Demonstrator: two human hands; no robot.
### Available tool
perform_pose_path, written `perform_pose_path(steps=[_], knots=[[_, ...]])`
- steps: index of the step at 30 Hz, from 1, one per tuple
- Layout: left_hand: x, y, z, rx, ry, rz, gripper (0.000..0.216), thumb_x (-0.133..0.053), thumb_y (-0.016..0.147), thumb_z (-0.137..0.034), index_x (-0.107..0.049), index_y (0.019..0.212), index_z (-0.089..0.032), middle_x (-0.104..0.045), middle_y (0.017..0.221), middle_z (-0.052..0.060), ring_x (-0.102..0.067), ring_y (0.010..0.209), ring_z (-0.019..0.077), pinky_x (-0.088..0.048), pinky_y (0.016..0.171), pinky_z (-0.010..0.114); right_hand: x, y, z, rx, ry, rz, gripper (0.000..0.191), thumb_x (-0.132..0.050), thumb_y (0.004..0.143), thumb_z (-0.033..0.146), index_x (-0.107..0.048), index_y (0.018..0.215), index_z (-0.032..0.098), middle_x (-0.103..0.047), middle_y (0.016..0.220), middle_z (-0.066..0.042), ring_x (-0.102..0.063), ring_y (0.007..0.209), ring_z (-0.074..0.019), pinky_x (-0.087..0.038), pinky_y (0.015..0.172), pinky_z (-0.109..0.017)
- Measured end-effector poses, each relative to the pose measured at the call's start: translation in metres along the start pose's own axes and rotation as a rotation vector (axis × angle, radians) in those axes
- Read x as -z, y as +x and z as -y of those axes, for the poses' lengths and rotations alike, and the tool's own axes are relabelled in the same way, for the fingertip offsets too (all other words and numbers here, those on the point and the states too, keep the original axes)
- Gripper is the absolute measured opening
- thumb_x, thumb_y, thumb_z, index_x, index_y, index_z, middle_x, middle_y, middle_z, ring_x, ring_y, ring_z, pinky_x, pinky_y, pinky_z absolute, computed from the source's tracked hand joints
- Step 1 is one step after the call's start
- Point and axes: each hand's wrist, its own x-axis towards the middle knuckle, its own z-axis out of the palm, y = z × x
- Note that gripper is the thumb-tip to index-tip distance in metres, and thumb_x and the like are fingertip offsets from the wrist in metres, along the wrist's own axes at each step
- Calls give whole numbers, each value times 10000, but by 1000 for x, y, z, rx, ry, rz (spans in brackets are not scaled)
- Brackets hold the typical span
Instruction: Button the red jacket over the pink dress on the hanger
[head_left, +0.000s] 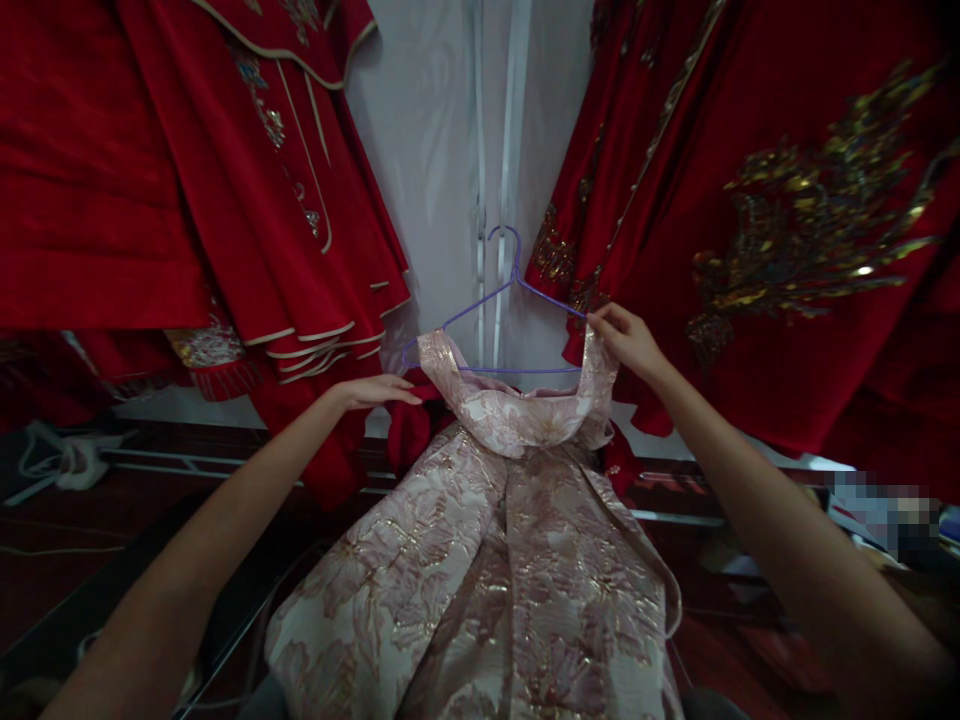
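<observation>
A pale pink dress (pixel 517 560) with gold floral brocade hangs from a thin purple hanger (pixel 516 285) in front of me. Both of its shoulder straps are over the hanger's arms. My right hand (pixel 626 340) pinches the right strap together with the end of the hanger. To the left of the left strap, my left hand (pixel 379 390) is stretched out with the fingers extended, close to dark red cloth (pixel 412 430) behind the dress. Whether its fingertips touch that cloth I cannot tell. The hanger's hook points up, in front of a pale upright pole.
Red garments with beige trim (pixel 277 200) hang at the left. At the right hangs red clothing with gold sequin embroidery (pixel 810 220). Between them is a pale wall panel (pixel 420 130) with metal uprights (pixel 514 120). A low metal rail (pixel 187 462) runs near the floor.
</observation>
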Motion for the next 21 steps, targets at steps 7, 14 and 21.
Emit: perform_pose_path(steps=[7,14,21], knots=[[34,18,-21,-101,-224,-394,272,-652,711,-383,-696,825,-139,-704,817,105,-642,732,210,-498,700,346,6,-3,12,45,-158,-82,289,-534,777,471,-524,680,199,-503,575,19,-431,537,-123,-330,523,-247],[2,53,-107,-373,246,-805,246,-553,780,-309,-558,608,-134,-491,520,-14,-487,552,116,-374,570,236,5,-22,47,124,-417,-166,305,-456,842,485,-534,740,208,-549,612,-10,-487,564,-146,-336,582,-261],[-47,72,-140,-569,-32,-753,193,-469,850,-374,-439,781,-196,-440,558,-49,-423,504,100,-337,527,208,9,-15,41,18,-426,-36,421,-407,841,561,-538,698,187,-534,583,-5,-469,544,-134,-290,520,-241]])
